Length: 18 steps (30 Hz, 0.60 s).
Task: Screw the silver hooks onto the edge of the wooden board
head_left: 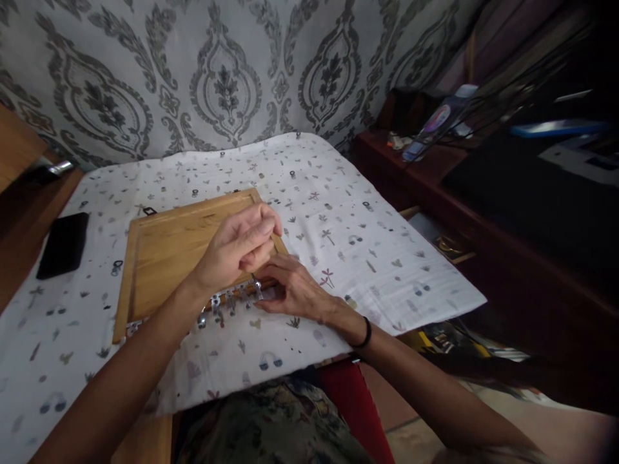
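A wooden panel with a raised rim lies flat on the cloth-covered table, with small dark hanging loops at its far edge. A row of shiny metal hooks runs along its near edge. My left hand is above the panel's right part, its fingers curled closed. A short thin dark piece shows just below that hand, but what the fingers hold is hidden. At the right end of the row, my right hand has thumb and fingers pinched about the last metal hook.
A black phone lies on the patterned white cloth at the left. To the right, a dark red desk carries a bottle and has an open drawer. A patterned curtain hangs behind the table.
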### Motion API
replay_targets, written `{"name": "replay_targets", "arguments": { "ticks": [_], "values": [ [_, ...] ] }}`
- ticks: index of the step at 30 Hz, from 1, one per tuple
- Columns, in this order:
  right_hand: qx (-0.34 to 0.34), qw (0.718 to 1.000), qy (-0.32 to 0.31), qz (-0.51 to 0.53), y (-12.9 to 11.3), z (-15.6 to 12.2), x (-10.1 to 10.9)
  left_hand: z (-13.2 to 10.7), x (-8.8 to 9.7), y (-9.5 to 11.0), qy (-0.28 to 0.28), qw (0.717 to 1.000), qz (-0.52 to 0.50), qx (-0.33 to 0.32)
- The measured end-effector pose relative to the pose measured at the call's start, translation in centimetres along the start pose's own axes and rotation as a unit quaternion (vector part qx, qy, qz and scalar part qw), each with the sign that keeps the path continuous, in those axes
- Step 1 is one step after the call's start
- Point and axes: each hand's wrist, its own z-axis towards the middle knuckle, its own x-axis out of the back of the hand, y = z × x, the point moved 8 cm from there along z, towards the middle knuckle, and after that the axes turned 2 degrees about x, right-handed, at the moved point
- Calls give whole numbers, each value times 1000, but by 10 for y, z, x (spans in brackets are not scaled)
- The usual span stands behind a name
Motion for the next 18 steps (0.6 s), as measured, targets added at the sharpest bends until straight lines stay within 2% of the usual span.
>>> {"name": "replay_targets", "arguments": {
  "ticks": [2, 4, 6, 8, 11, 13, 14, 16, 18],
  "values": [
    [-3, 1000, 2, -2, 1, 0, -1, 1, 8, 0, 36, 999, 3, -13],
    [-3, 1000, 3, -3, 1, -1, -2, -1, 16, 1, 114, 992, 21, -46],
    [-5, 1000, 4, -7, 1, -1, -2, -7, 23, 0, 207, 974, 39, -77],
    [-10, 1000, 6, -14, 1, -2, -2, -14, 26, -3, 274, 956, 37, -93],
    [-15, 1000, 5, -12, 1, -2, -3, -18, 26, -6, 309, 946, 7, -100],
    [-16, 1000, 5, -9, 1, -2, -3, -16, 27, -4, 294, 950, -5, -107],
    [-15, 1000, 5, -9, 2, -2, -2, -12, 25, -2, 264, 959, -5, -104],
    [-8, 1000, 2, -5, 2, -1, -2, -2, 16, -3, 160, 985, 4, -70],
    [3, 1000, 0, 3, 1, 0, -2, 4, 5, -6, 51, 998, 10, -22]
  ]
}}
